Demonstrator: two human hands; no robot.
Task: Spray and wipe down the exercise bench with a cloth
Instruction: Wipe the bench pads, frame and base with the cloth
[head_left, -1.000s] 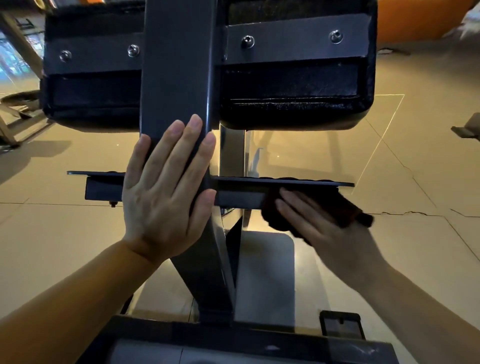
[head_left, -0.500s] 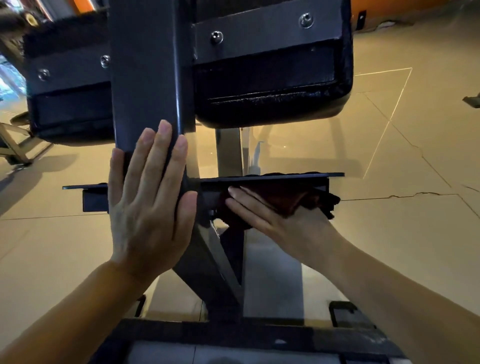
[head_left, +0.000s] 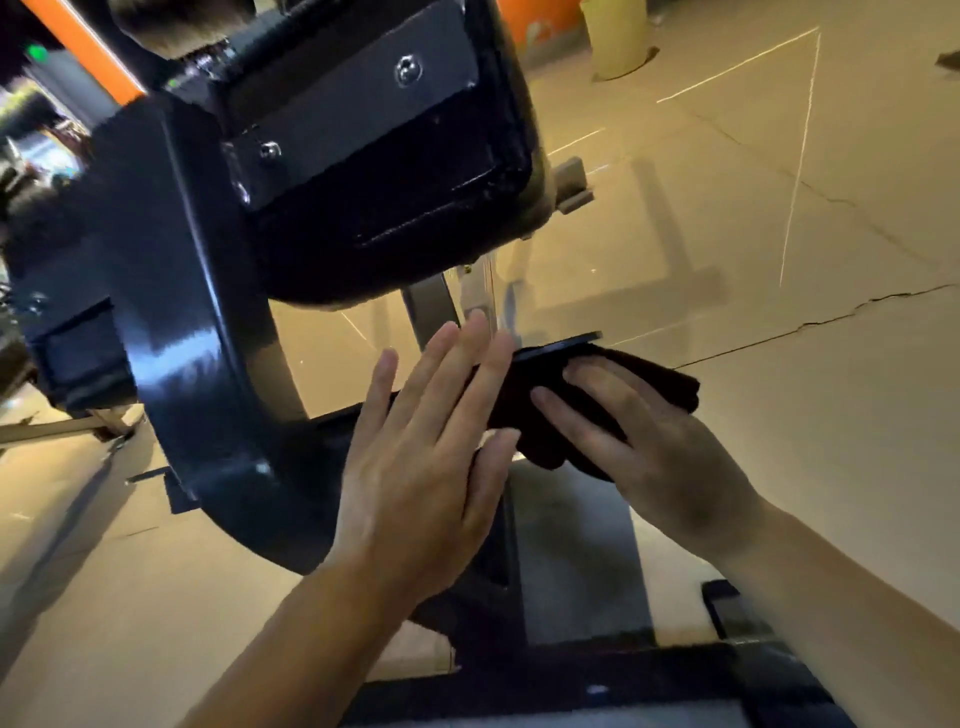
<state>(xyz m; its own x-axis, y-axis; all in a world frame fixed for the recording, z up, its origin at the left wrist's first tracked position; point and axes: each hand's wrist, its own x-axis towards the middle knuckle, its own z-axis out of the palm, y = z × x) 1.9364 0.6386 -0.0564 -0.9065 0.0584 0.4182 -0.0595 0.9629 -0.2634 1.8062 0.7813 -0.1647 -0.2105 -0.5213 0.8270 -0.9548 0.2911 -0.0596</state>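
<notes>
I see my left hand (head_left: 415, 467) flat and open, its fingers straight and only slightly spread, the thumb lying alongside the palm. I cannot tell whether the palm touches metal or floats just in front of it. Beyond those fingertips sits the thin dark crossbar plate (head_left: 558, 347) of the exercise bench (head_left: 171, 322), and to the left of the little finger rises the thick dark upright of the frame, tilted in my view. My right hand (head_left: 660, 447) lies just to the right of my left thumb, near it but not touching. Its fingers are extended and held close together, pressing flat on the dark cloth (head_left: 649, 382), with the thumb laid over the top of the fabric near the plate's edge. The cloth is bunched against the crossbar plate: part of it shows beyond my right fingertips and knuckles, and a fold hangs below the fingers toward my left thumb. Above both sets of fingertips hangs the underside of the black padded cushion (head_left: 395, 244), with a grey metal bracket (head_left: 358, 114) and two screw heads on it. Below my wrists runs the bench's dark base bar (head_left: 597, 680). The tan floor (head_left: 779, 234) spreads beyond my right hand, with a crack (head_left: 831, 319) past the cloth.
</notes>
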